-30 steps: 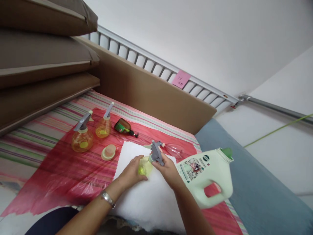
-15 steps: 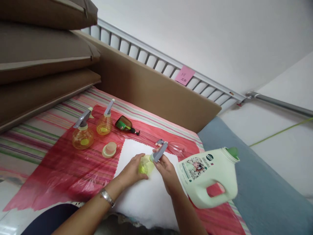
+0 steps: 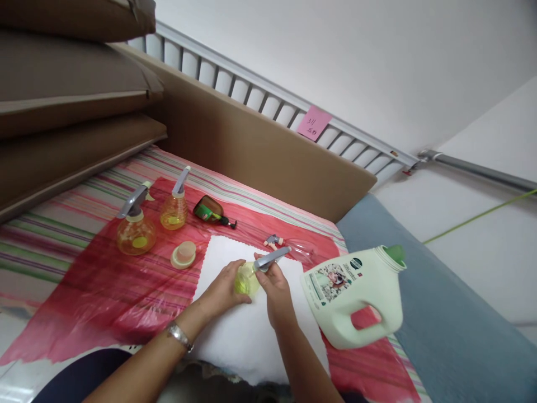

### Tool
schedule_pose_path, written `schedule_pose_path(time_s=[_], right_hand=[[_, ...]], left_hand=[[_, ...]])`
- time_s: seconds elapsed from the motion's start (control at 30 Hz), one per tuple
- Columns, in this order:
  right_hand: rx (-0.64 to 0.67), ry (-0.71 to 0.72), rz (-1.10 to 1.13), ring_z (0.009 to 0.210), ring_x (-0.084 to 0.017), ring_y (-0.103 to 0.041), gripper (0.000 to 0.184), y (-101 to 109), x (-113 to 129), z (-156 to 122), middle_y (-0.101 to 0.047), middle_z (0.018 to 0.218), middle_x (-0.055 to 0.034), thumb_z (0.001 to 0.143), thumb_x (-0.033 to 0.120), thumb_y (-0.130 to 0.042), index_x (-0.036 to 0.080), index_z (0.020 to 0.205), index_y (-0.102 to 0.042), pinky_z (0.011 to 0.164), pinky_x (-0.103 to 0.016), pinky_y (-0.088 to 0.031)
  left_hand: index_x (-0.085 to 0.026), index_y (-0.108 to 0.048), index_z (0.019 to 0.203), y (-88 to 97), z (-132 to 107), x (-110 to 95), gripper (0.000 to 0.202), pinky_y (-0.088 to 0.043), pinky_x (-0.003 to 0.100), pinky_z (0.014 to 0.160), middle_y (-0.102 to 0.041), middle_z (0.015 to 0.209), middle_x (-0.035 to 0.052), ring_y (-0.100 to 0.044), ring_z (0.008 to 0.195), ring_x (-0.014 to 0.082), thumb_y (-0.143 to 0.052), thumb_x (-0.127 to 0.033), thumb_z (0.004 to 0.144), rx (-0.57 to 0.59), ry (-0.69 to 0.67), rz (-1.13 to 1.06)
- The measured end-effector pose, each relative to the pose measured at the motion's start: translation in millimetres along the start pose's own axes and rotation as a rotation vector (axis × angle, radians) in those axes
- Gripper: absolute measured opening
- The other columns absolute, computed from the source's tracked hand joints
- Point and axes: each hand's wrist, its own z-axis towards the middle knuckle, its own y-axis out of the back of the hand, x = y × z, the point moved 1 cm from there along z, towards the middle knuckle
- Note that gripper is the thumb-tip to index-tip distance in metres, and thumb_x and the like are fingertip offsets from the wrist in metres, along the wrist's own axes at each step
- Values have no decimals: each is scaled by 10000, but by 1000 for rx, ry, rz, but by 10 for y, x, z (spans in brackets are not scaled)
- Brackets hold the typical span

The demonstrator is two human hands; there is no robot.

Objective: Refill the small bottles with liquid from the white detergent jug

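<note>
Workpiece: small spray bottle (image 3: 246, 278) with yellow liquid in its base, located over the white cloth (image 3: 260, 344) between both hands; whether its base rests on the cloth or is held just above it cannot be told.
Left hand (image 3: 226, 284): clamped round the bottle body, fingers on the far side, thumb on the near side.
Right hand (image 3: 274, 282): closed at the neck, fingers gripping the base of the grey spray head (image 3: 272, 258); the head points up and to the right.
Step in hand: judged to be turning the spray head on the bottle neck; tightening or loosening cannot be determined.
Next move: calls for the body to be held firm and level while the right fingers rotate the collar; an uneven turn could cross the thread or tip liquid out.
Left of the cloth: a round cream lid (image 3: 183, 254) and, beyond it, two spray bottles with heads mounted, one squat (image 3: 136, 234), one ribbed (image 3: 173, 212).
Beyond the cloth: a brown pump bottle (image 3: 208, 209) and a clear spray bottle (image 3: 301, 250), both lying down.
Right of the cloth: pale green jug (image 3: 356, 291).
</note>
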Motion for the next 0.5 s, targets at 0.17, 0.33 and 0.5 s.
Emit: schedule_pose_path(time_s=[0.17, 0.33, 0.5], right_hand=[[-41, 32, -53, 1133, -243, -520, 462, -62, -7, 32, -594, 1195, -76, 748, 338, -654, 178, 1165, -536, 1014, -414, -374], [60, 64, -125, 1171, -262, -500, 535, 2, -101, -37, -568, 1245, -89, 780, 389, -607, 187, 1257, -475, 998, -421, -395], [-86, 69, -556, 974, -255, -585, 319, 358, -25, -261, -654, 1037, -106, 838, 434, -528, 171, 992, -624, 871, -401, -458]], left_hand=[[-186, -433, 1254, 8, 2, -13, 832, -325, 464, 1048, -513, 1256, 126, -457, 1204, 287, -810, -136, 514, 7, 13, 0], [-202, -437, 1250, 21, 1, -20, 831, -336, 453, 1040, -505, 1272, 116, -464, 1197, 278, -813, -139, 512, 11, -2, -9], [-165, -442, 1239, 29, 8, -47, 836, -333, 442, 1042, -512, 1262, 135, -465, 1198, 280, -824, -139, 495, 17, 33, 8]])
